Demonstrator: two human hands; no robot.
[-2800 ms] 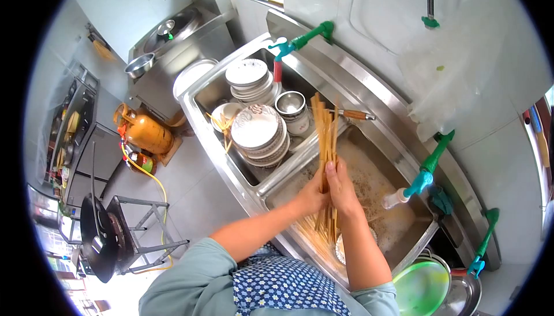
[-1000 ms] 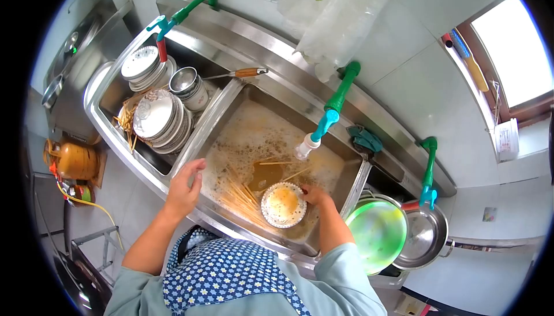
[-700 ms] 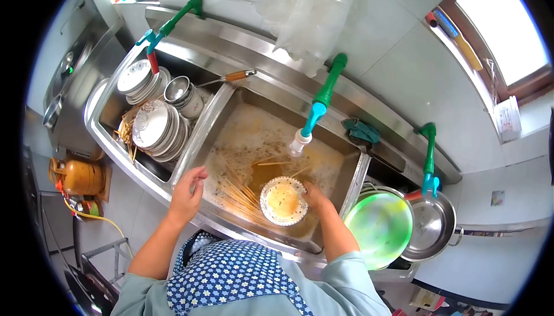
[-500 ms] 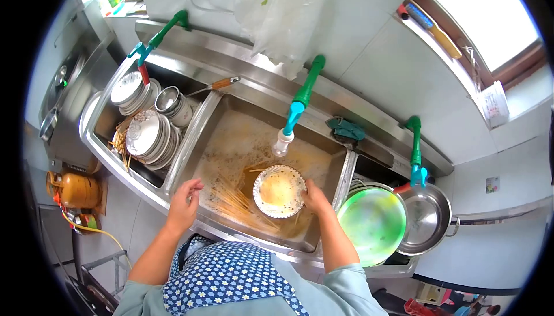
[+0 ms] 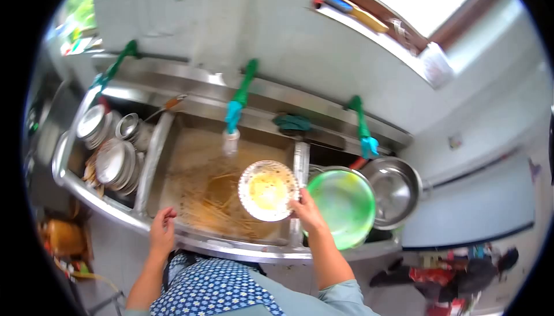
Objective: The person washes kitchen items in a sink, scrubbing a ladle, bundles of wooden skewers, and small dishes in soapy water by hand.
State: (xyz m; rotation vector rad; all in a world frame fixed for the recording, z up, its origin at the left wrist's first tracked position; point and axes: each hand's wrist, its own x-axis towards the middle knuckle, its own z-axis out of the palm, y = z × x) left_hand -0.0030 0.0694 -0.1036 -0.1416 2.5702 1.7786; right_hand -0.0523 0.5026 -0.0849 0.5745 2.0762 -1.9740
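Note:
My right hand (image 5: 308, 211) grips the right rim of a white bowl (image 5: 249, 203) with a patterned edge. Yellowish liquid lies in the bowl, which is over the right part of the middle sink basin (image 5: 156, 192). Cloudy brown water fills that basin, and a bunch of chopsticks (image 5: 228, 215) lies in it. At the basin's front left edge is my left hand (image 5: 162, 229), holding nothing, its fingers loosely bent and somewhat blurred.
Stacked plates and bowls (image 5: 112, 163) crowd the left basin. A green basin (image 5: 340, 206) and a steel pot (image 5: 395, 192) sit at the right. Above the middle basin hangs a green tap (image 5: 245, 88). Another person (image 5: 470, 275) is at lower right.
The view has turned to the right, so the sinks appear further left. My right hand has lifted the bowl from the water toward the basin's right side. My left hand remains empty.

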